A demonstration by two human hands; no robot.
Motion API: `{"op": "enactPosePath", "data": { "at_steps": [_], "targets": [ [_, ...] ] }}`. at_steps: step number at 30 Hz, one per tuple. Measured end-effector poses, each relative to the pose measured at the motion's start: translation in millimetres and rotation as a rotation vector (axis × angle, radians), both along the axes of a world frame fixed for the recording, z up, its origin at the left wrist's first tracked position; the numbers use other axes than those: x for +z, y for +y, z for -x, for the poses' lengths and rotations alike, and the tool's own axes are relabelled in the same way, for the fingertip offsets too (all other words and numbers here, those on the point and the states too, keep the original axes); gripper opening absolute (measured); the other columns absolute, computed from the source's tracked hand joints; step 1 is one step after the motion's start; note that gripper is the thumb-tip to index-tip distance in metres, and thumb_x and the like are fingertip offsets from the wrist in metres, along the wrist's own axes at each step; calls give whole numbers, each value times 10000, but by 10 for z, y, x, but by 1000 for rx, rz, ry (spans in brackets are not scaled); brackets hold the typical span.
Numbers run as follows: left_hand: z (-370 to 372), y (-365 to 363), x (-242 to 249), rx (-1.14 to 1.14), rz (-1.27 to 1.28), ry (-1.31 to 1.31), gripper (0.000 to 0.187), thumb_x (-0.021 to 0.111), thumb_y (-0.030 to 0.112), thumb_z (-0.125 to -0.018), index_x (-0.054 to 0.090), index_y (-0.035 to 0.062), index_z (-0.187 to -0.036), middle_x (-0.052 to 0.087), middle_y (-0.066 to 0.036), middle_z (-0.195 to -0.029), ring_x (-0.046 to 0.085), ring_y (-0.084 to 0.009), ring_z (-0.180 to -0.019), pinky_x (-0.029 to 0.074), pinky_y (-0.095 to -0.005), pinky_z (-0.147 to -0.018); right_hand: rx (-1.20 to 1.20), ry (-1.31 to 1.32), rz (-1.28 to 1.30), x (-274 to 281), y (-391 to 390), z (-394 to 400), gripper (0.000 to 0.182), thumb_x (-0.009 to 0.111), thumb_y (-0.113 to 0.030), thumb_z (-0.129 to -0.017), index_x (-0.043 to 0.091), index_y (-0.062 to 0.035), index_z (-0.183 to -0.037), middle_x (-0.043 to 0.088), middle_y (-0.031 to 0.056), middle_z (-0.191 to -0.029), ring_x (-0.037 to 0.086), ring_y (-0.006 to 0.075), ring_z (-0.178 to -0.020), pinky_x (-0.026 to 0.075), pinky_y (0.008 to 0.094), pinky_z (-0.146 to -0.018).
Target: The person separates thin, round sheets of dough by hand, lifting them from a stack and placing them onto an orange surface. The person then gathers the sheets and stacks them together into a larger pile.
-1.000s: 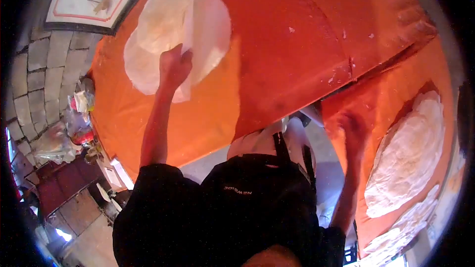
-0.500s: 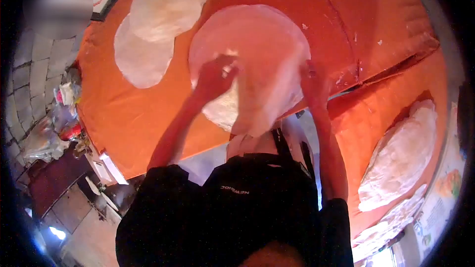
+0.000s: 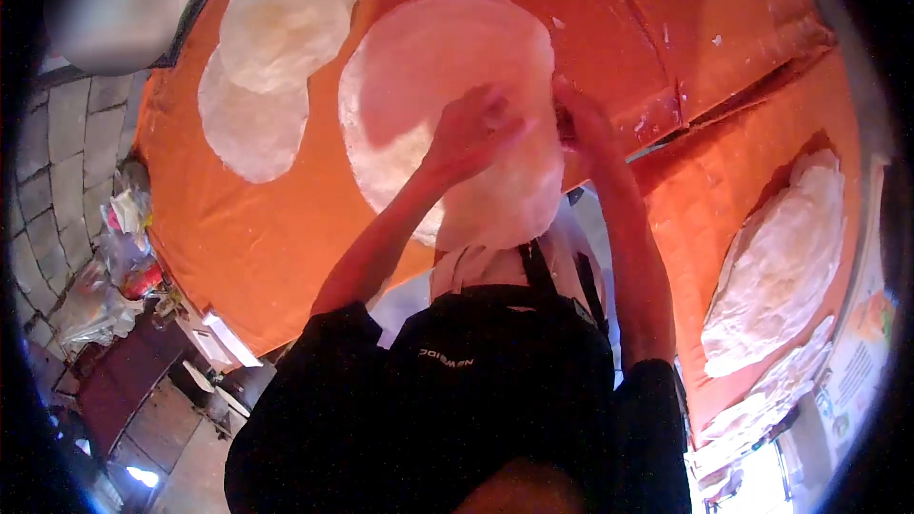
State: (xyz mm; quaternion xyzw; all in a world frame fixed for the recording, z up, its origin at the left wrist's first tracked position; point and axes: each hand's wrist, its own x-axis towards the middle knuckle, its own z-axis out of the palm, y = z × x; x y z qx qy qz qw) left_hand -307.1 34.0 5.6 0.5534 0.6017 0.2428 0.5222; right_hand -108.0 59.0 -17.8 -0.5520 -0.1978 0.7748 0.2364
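A large, thin round flatbread (image 3: 409, 48) lies on the orange cloth (image 3: 276, 247) in front of me, its near edge reaching the cloth's border. My left hand (image 3: 481, 128) is over the middle of this bread, fingers bent and smeared by motion. At the bread's right edge, my right hand (image 3: 583, 119) has its fingers curled in on the rim. Part of that rim is hidden behind the fingers. Two more flatbreads (image 3: 295, 14) overlap at the upper left.
To the right, another flatbread (image 3: 776, 266) rests on a lower orange cloth, with a further pale sheet (image 3: 771, 390) below it. Plastic bags (image 3: 95, 305) and clutter lie on the floor at left, beside grey paving (image 3: 71, 133). Crumbs dot the cloth at upper right.
My left hand has moved right across the bread, from its left part to its middle. The near right part of the bread, blurred before, now lies flatter. The view has shifted slightly.
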Motion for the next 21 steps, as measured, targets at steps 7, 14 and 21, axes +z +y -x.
{"op": "enactPosePath", "data": {
  "at_steps": [7,14,21],
  "targets": [
    [-215,143,57,127,67,-115,321,692,269,-865,623,15,-1048,668,-78,-937,619,-171,-842,509,-333,-782,54,75,-344,-187,-170,208,330,652,-343,-911,670,-62,-1082,670,25,-892,626,139,-776,529,287,-722],
    [-10,182,-46,89,194,-366,176,603,153,-931,584,-20,-907,613,-38,-892,566,-92,-797,495,-291,-687,-47,-7,-280,-43,-229,245,449,708,-207,-855,570,-5,-1231,666,90,-1024,637,161,-949,537,307,-804],
    [-9,101,-51,189,239,-447,172,604,185,-922,643,18,-936,620,-9,-850,564,-116,-795,477,-278,-712,2,71,-465,50,-271,245,503,745,-197,-827,556,-6,-1252,652,93,-1072,629,172,-950,525,317,-832]
  ]
}}
